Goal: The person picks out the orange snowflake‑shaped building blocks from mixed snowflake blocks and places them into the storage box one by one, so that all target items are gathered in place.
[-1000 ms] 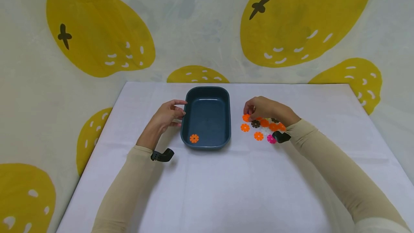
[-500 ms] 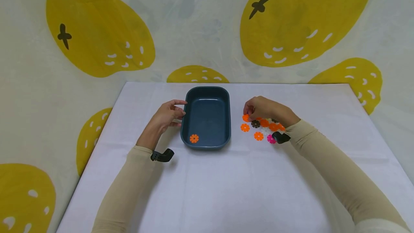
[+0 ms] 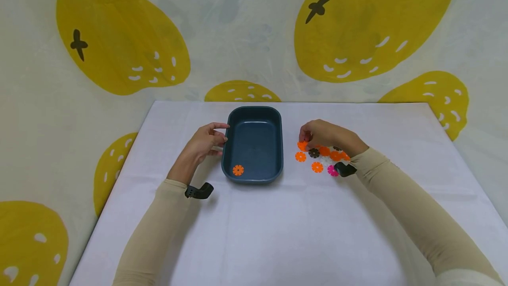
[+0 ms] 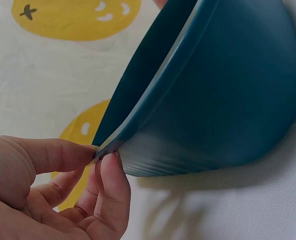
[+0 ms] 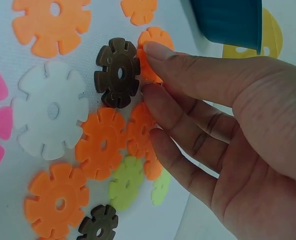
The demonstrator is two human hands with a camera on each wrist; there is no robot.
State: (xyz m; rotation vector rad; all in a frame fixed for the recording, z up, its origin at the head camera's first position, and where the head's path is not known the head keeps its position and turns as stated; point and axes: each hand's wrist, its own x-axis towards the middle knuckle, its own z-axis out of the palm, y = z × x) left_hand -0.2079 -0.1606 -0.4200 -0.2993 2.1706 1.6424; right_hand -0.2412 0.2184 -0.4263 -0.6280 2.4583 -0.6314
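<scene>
You have an orange disc (image 5: 157, 36) pinched between thumb and finger of your right hand (image 3: 323, 132), at the tub-side edge of the scattered discs (image 3: 324, 151). The blue tub (image 3: 254, 149) lies left of it, a gap between, its long axis running away from you. Your right hand is nearer the disc, back upward, fingers bent down; across the tub, your left hand (image 3: 203, 141) grips the left rim, thumb against fingers.

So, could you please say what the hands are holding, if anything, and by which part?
The left hand pinches the tray by its rim; the right hand, apparently, an orange disc by its edge.
</scene>
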